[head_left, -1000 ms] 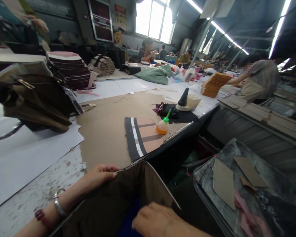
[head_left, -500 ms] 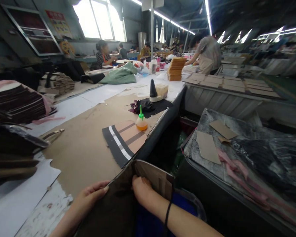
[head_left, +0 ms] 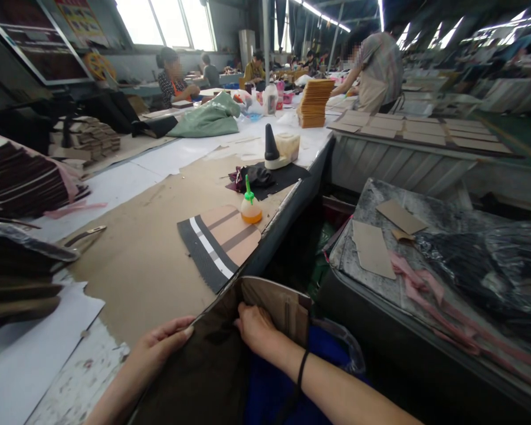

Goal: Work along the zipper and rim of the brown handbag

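A dark brown, open-topped bag [head_left: 199, 360] with a fabric-like lining stands at the table's edge, right in front of me. My left hand [head_left: 166, 342] pinches its left rim between thumb and fingers. Inside the opening, my right hand [head_left: 257, 326] is closed with curled fingers at the lining near the far corner; the fingertips are partly hidden. A lighter brown inner panel [head_left: 287, 313] with a zip-like strip faces me beyond that wrist. Just past the bag lies a flat tan piece [head_left: 230, 236] with dark stripes and a black-and-white band.
A green-tipped bottle [head_left: 251, 206] of orange liquid stands on the striped piece. Behind it are a black cone [head_left: 271, 143] and dark cloth. Card pieces [head_left: 374, 248] and pink strips lie on a bin at right. People work farther back, one beside stacked orange pieces [head_left: 314, 105].
The view has tilted down slightly, so the table things sit higher in the picture. Both hands keep their places on the bag, the right one shifting only a little.
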Demonstrator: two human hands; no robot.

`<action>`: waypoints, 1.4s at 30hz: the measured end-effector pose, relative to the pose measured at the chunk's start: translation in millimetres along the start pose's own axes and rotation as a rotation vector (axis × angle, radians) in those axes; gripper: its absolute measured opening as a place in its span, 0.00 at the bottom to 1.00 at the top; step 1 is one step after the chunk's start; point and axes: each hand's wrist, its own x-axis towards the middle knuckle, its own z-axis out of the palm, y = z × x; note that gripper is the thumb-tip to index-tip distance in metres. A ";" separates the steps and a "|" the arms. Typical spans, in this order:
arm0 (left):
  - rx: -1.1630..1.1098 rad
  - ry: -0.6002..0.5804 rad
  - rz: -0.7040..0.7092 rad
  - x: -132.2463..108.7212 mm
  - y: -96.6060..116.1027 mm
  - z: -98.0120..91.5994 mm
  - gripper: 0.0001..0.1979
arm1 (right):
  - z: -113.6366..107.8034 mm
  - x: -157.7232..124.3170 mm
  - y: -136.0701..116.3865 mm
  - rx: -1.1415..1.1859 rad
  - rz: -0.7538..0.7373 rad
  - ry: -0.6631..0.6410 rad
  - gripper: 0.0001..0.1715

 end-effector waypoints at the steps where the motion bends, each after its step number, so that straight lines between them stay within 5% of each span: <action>1: -0.002 0.006 -0.001 0.0 0.1 -0.1 0.21 | 2.0 2.5 1.3 -0.009 -0.001 0.004 0.11; 10: -0.013 0.017 0.002 -1.6 2.3 4.3 0.20 | 0.4 -5.6 -2.1 -0.009 -0.020 0.027 0.12; 15: -0.026 0.014 -0.005 -3.0 2.7 5.0 0.20 | 0.1 -8.7 0.1 0.044 -0.051 0.002 0.22; 20: -0.010 0.034 -0.010 -3.3 4.3 5.3 0.20 | 8.7 1.9 4.8 -0.035 -0.122 -0.003 0.10; 42: 0.028 0.039 -0.016 -4.4 6.0 7.3 0.20 | 2.6 0.2 8.6 -0.139 -0.282 -0.049 0.14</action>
